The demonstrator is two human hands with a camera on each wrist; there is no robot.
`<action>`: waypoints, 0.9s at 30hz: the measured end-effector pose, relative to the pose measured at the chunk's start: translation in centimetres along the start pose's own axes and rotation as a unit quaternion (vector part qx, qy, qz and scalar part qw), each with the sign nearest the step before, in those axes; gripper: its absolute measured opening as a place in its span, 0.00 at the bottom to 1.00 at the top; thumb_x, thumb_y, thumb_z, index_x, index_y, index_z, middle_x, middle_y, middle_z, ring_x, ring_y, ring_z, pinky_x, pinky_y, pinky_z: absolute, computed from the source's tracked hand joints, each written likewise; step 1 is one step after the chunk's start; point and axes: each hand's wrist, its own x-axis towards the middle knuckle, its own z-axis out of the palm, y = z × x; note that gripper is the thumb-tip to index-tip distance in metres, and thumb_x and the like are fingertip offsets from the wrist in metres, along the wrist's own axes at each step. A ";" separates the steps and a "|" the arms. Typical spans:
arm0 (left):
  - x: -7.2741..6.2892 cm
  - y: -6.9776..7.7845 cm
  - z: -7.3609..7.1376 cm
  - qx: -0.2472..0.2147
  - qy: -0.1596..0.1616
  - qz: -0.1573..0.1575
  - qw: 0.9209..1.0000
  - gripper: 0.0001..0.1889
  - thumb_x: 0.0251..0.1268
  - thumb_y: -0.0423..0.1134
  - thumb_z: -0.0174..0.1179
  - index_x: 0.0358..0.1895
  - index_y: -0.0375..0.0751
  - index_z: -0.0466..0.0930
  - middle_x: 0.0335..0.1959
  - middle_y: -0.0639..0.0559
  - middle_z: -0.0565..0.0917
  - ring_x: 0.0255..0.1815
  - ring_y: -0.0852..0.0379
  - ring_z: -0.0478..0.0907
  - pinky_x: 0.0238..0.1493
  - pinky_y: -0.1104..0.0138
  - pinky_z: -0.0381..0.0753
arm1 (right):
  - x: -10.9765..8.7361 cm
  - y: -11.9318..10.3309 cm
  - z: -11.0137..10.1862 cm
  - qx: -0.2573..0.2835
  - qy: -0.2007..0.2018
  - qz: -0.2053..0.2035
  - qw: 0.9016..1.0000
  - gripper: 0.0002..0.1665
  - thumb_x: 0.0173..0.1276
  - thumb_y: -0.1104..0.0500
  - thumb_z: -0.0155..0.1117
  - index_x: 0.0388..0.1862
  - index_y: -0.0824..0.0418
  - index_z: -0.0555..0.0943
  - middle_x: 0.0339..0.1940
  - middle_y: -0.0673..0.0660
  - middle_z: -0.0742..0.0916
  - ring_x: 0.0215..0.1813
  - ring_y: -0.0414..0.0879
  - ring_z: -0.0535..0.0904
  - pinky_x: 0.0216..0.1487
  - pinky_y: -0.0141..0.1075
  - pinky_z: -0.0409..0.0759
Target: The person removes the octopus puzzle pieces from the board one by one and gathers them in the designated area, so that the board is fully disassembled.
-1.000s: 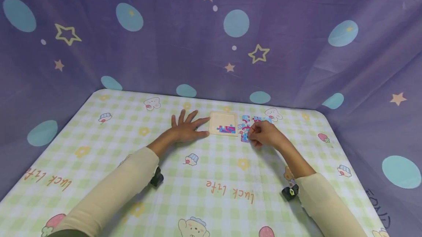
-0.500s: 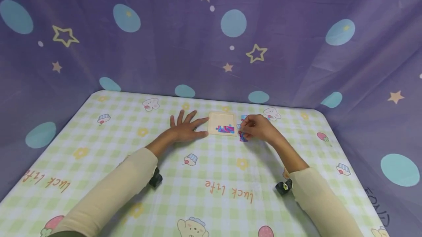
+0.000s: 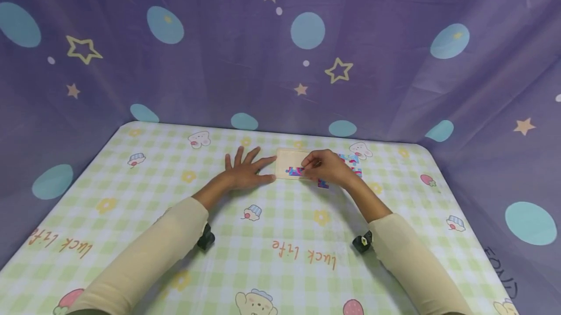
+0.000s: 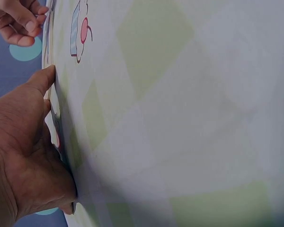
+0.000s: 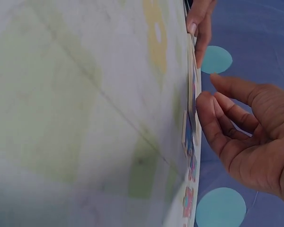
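A shallow square wooden tray (image 3: 285,157) lies toward the back of the table, with joined pink and blue jigsaw puzzle pieces (image 3: 294,171) along its near side. My left hand (image 3: 243,175) lies spread on the tablecloth, its thumb and index fingertips right at the tray's left edge. Over the tray's right side is my right hand (image 3: 326,166), thumb and fingers curled with the fingertips close together. In the right wrist view the right hand (image 5: 246,127) has its fingertips right by the tray's edge; I cannot tell whether a piece is between them.
Loose puzzle pieces lie right of the tray, some at the back (image 3: 349,159) and one nearer piece (image 3: 323,184) below the right hand. The checked tablecloth (image 3: 289,222) covers the table. A purple curtain (image 3: 245,76) hangs behind it.
My right hand has moved left from the loose pieces to over the tray's right side, uncovering pieces on the right. My left hand stays at the tray's left edge.
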 end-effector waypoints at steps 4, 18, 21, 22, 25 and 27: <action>0.1 0.0 0.0 0.002 0.000 -0.001 1.000 0.43 0.79 0.80 0.50 0.92 0.83 0.51 0.98 0.56 0.32 0.94 0.32 0.12 0.85 0.23 0.15 | 0.7 0.2 0.2 -0.025 -0.004 0.001 1.000 0.16 0.70 0.66 0.81 0.54 0.69 0.90 0.48 0.62 0.93 0.45 0.42 0.87 0.48 0.31 0.85; 0.1 -0.1 0.1 0.006 0.000 -0.002 1.000 0.43 0.79 0.81 0.49 0.92 0.83 0.51 0.98 0.55 0.33 0.94 0.32 0.12 0.85 0.23 0.16 | 1.1 -0.1 0.6 -0.059 -0.023 0.013 0.998 0.21 0.68 0.64 0.83 0.58 0.66 0.91 0.43 0.56 0.91 0.44 0.40 0.82 0.50 0.32 0.81; 0.1 -0.1 0.2 0.006 0.002 -0.001 1.000 0.42 0.79 0.80 0.49 0.92 0.83 0.51 0.99 0.55 0.33 0.94 0.32 0.12 0.85 0.23 0.16 | 1.0 -0.2 0.6 -0.058 -0.022 0.021 0.998 0.20 0.68 0.64 0.83 0.58 0.65 0.91 0.41 0.54 0.90 0.44 0.41 0.82 0.50 0.32 0.80; 0.1 -0.1 0.2 0.005 0.003 0.000 1.000 0.42 0.79 0.80 0.49 0.92 0.83 0.52 0.99 0.55 0.33 0.94 0.31 0.13 0.85 0.23 0.16 | 1.0 -0.2 0.7 -0.058 -0.021 0.023 0.998 0.20 0.68 0.65 0.83 0.58 0.65 0.91 0.41 0.54 0.90 0.45 0.41 0.82 0.50 0.32 0.80; -0.1 0.1 0.1 0.004 0.003 0.001 1.000 0.42 0.79 0.80 0.49 0.92 0.82 0.52 0.99 0.54 0.33 0.94 0.31 0.13 0.85 0.23 0.17 | 1.1 -0.2 0.8 -0.062 -0.017 0.029 0.997 0.20 0.68 0.64 0.84 0.57 0.64 0.91 0.42 0.54 0.90 0.47 0.42 0.83 0.52 0.33 0.80; -0.3 0.2 0.0 0.006 0.002 0.001 1.000 0.43 0.80 0.80 0.49 0.92 0.81 0.51 0.99 0.54 0.33 0.94 0.31 0.13 0.85 0.23 0.16 | 1.1 -0.2 0.8 -0.064 -0.016 0.030 0.997 0.20 0.68 0.64 0.84 0.57 0.64 0.90 0.43 0.55 0.91 0.48 0.43 0.84 0.53 0.33 0.81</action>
